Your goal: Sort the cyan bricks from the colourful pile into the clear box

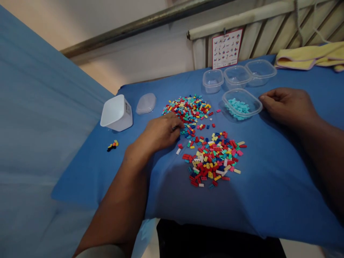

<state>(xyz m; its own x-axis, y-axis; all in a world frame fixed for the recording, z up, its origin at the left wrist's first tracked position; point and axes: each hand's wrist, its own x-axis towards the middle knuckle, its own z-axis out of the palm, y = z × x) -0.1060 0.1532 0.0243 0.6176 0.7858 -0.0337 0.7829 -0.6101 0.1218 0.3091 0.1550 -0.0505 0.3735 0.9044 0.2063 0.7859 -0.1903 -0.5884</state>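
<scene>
Two heaps of small coloured bricks lie on a blue cloth: a far heap [189, 107] and a near heap [215, 159]. My left hand [161, 132] rests knuckles up at the left edge of the far heap, its fingers curled and the tips buried among the bricks. My right hand [287, 104] lies on the cloth with its fingers curled, the fingertips touching the right rim of a clear tub [254, 104]. That tub holds light turquoise bricks [238, 107].
Three empty clear tubs [213, 80] [237, 76] [260, 71] stand in a row behind. A white box [117, 113] lies tipped at the left beside a clear lid [146, 103]. A few stray bricks [113, 145], a printed card [227, 48], a yellow cloth [309, 56].
</scene>
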